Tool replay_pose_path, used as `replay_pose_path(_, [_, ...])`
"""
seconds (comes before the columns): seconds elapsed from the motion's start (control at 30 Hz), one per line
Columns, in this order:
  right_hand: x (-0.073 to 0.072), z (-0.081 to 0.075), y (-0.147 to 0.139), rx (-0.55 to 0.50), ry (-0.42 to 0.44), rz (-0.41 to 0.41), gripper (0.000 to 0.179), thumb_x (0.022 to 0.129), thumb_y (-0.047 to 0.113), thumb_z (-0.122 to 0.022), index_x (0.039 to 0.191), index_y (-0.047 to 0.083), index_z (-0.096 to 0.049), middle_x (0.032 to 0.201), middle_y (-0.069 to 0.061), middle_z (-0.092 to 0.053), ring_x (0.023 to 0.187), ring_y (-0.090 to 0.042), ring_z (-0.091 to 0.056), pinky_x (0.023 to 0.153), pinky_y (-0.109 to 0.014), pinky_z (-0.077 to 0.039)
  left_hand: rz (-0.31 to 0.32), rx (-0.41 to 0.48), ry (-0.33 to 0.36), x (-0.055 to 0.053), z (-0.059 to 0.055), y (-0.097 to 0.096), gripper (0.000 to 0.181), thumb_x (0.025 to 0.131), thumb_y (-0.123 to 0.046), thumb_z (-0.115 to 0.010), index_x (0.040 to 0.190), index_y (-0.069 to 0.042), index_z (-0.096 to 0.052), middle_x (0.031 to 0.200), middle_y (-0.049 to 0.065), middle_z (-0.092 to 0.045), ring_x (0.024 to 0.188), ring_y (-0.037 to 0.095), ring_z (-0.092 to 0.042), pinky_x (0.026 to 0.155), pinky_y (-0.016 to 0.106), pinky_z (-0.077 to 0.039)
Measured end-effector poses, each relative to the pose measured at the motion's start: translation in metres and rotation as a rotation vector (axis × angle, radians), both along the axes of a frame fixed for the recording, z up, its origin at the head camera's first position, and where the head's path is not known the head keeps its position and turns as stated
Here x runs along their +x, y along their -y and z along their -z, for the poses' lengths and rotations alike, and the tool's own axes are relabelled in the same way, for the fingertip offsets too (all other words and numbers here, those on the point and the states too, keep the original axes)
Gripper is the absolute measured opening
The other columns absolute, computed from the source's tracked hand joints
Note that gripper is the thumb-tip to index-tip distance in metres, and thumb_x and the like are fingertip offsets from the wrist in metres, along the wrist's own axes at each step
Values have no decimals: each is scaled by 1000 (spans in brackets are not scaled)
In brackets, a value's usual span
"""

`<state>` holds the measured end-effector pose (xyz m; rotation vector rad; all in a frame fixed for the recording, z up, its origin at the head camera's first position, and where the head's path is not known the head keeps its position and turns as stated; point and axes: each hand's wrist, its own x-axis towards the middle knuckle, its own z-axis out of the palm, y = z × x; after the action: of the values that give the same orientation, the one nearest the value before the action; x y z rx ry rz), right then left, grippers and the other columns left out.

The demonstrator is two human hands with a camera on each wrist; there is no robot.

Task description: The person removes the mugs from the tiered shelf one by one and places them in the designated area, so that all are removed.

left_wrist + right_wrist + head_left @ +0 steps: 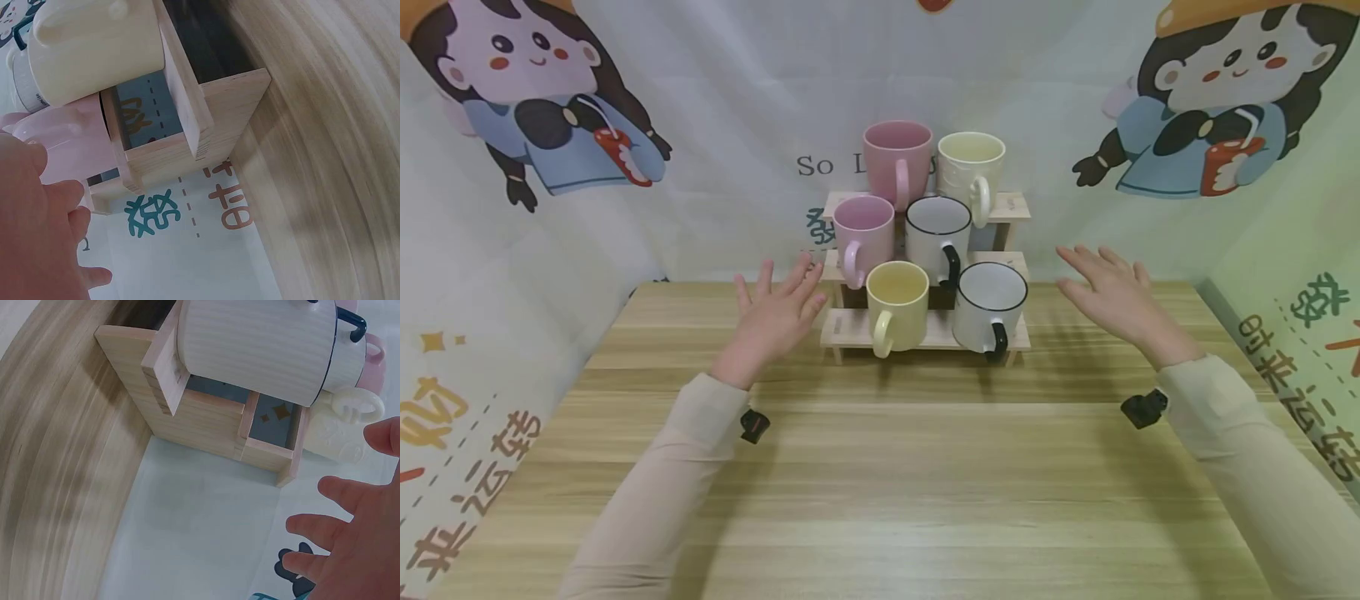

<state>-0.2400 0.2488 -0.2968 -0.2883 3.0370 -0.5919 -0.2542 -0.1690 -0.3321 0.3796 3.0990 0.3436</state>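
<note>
A three-step wooden rack [934, 332] holds two mugs on each step. On top are a dark pink mug [883, 158] and a cream mug [958, 167]. The middle step bears a light pink mug [872, 237] and a white mug with a black rim and handle [931, 250]. Below them stand a yellow mug [906, 321] and another black-rimmed white mug [981, 312]. My left hand [775, 321], fingers spread, hovers just left of the rack. To its right, farther off, my right hand [1120, 304] extends with straight fingers. Neither hand touches a mug.
The rack stands near the back of a wood-grain table [910, 492]. A white printed cloth [737, 125] with cartoon figures hangs behind and along both sides. Each sleeve cuff carries a small black device [1144, 408] at the wrist.
</note>
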Motion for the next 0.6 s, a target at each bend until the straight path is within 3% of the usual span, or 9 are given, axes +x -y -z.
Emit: replay_pose_path(0.6, [-16,-3,19,-58,-17,4,61,99,43,-33,151,12,-26,153,-20,-31,141,-48,-16,110,-70,3,15,-3,25,-13,12,-4,58,103,-48,-17,154,-23,-10,161,-5,3,144,45,10,106,66,21])
